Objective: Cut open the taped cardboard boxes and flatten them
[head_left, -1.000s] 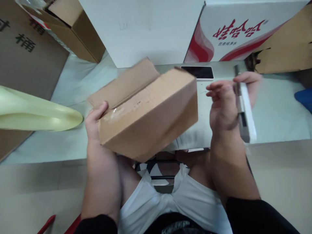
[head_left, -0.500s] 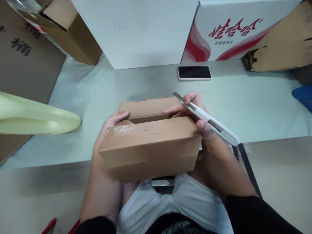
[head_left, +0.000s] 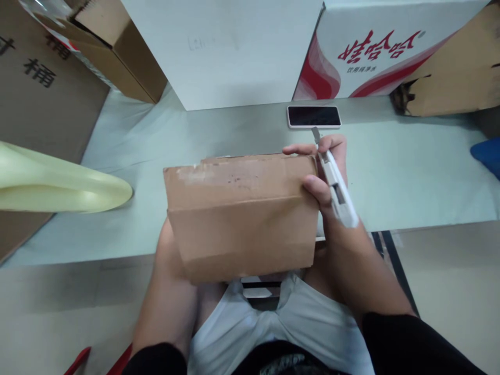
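Observation:
A brown cardboard box [head_left: 244, 224] is raised above my lap at the table's front edge, its flap tilted towards me. A white utility knife [head_left: 336, 182] with its blade out lies across my right hand [head_left: 328, 166], which is closed round it. The thumb of that hand presses on the box's right edge, and its index finger reaches behind the flap. Of my left hand only the wrist side [head_left: 166, 234] shows at the box's left; the fingers are hidden behind the cardboard. What the box holds cannot be seen.
A phone [head_left: 314, 116] lies on the pale table cover [head_left: 390, 172]. Behind it stand white cartons [head_left: 359, 52] and a torn brown carton [head_left: 449, 78]. At left are a pale yellow rounded object [head_left: 62, 182], an open carton [head_left: 133, 62] and a large brown box [head_left: 39, 104].
The box has tipped, so its flap now rises and covers the opening and my left fingers. My right hand has shifted right, and the knife points more steeply away from me.

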The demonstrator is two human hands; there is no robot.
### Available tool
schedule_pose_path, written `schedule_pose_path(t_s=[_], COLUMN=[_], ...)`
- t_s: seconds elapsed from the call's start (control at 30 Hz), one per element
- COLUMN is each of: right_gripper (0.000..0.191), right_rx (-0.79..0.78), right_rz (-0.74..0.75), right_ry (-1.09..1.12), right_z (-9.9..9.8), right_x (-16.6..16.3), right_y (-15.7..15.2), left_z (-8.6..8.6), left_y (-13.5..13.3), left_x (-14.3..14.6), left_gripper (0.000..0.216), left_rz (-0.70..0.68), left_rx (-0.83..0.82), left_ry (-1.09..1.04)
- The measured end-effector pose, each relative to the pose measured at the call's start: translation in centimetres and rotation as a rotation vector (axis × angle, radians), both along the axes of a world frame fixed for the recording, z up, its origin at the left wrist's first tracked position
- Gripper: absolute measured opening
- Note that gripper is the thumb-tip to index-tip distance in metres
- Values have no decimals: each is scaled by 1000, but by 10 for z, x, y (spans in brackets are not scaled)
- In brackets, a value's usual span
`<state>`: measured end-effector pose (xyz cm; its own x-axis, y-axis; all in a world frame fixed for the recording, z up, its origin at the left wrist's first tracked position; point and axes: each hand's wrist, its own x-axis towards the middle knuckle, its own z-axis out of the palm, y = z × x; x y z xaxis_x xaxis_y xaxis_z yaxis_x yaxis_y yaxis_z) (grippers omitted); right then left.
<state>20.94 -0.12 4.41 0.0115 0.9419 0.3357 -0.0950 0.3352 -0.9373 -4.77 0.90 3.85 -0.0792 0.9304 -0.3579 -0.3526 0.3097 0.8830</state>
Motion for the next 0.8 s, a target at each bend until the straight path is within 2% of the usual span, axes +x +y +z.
schedule_pose_path(t_s=[0.1, 0.17, 0.3, 0.4, 0.57, 0.7, 0.8], right_gripper=[72, 70, 66, 63, 58, 48, 45], right_rx=[5, 8, 22, 23, 72, 95, 101], right_rz=[-83, -132, -211, -245, -309, -436, -459], right_ry=[-102, -140, -158, -142, -116, -125, -122], right_z=[-11, -19, -31, -35, -38, -40, -43], right_x=[7, 11, 12, 11, 12, 12, 13], right_y=[13, 18, 22, 23, 27, 28, 29], left_z=[2, 4, 7, 5, 4, 8, 10], left_y=[15, 18, 8, 1, -10, -21, -18], left_x=[6, 6, 4, 3, 9, 13, 9], left_gripper=[30, 43, 80, 87, 89, 75, 62], left_rz=[47, 76, -112, -153, -139, -136, -118], left_rx=[11, 57, 4, -32, -6, 66, 117], left_ry=[-55, -92, -188, -207, -258, -234, -205])
